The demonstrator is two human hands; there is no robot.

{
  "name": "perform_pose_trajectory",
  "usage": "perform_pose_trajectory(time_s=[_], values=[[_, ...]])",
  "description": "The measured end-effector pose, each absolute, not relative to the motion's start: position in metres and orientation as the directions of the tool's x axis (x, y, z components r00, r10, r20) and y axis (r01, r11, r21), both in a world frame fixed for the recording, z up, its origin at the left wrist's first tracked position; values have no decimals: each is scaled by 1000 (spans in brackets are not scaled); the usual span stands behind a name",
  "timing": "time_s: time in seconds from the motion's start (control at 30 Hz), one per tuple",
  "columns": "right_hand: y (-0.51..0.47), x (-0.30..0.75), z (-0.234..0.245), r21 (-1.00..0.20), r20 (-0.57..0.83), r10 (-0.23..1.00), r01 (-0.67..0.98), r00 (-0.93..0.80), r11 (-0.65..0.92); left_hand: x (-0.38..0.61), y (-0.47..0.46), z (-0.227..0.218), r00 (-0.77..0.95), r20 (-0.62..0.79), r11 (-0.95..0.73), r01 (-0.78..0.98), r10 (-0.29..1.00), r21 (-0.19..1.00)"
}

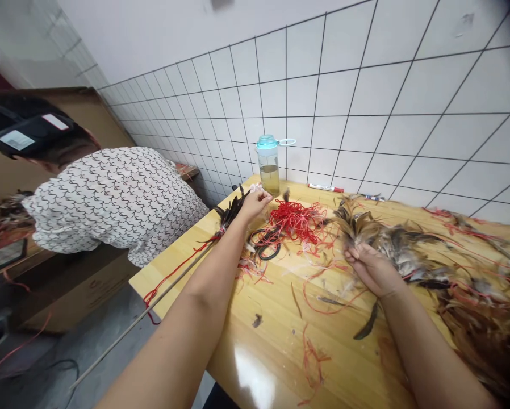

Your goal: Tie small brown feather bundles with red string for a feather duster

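My left hand (256, 202) reaches to the far left of the table, beside the water bottle (270, 170). Its fingers are pinched together, and what is between them is too small to make out. Under that forearm lies a thin stick (153, 304) with black feathers (228, 216) and red string bound at its far end. My right hand (372, 266) is closed on brown feathers (355, 224) that fan out above the fingertips. Between the hands sits a tangled heap of red string (296, 220), with a dark ring (268, 250) at its near left.
Loose brown and grey feathers (476, 324) cover the right side of the wooden table (276, 346). A marker (325, 188) lies along the tiled wall. On the left, a co-worker in a patterned shirt (114, 199) bends over near cardboard boxes (80, 292). The stick overhangs the table's left edge.
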State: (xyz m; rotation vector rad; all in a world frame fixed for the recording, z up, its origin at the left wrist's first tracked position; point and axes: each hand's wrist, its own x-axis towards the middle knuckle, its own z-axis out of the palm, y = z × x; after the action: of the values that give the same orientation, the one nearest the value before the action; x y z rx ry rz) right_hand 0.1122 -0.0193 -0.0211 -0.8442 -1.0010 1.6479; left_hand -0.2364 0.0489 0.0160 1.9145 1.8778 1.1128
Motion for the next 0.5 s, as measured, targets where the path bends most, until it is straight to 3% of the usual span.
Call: perform_pose_trajectory(time_s=[0.1,0.2,0.37,0.5], values=[[-19,113,-21,-905,-72,963,-389,-260,-173,-215,44,24,-47,320,-267,443,946,856],[-19,113,-21,-896,-66,966,-411,-249,-168,-187,37,35,9,309,-298,293,951,908],[-23,109,-13,-861,-56,978,-487,-199,-149,-135,13,53,89,399,-386,512,912,767],[-31,101,-3,-830,-21,978,-541,-207,-132,-99,-11,59,223,567,-556,645,793,525]])
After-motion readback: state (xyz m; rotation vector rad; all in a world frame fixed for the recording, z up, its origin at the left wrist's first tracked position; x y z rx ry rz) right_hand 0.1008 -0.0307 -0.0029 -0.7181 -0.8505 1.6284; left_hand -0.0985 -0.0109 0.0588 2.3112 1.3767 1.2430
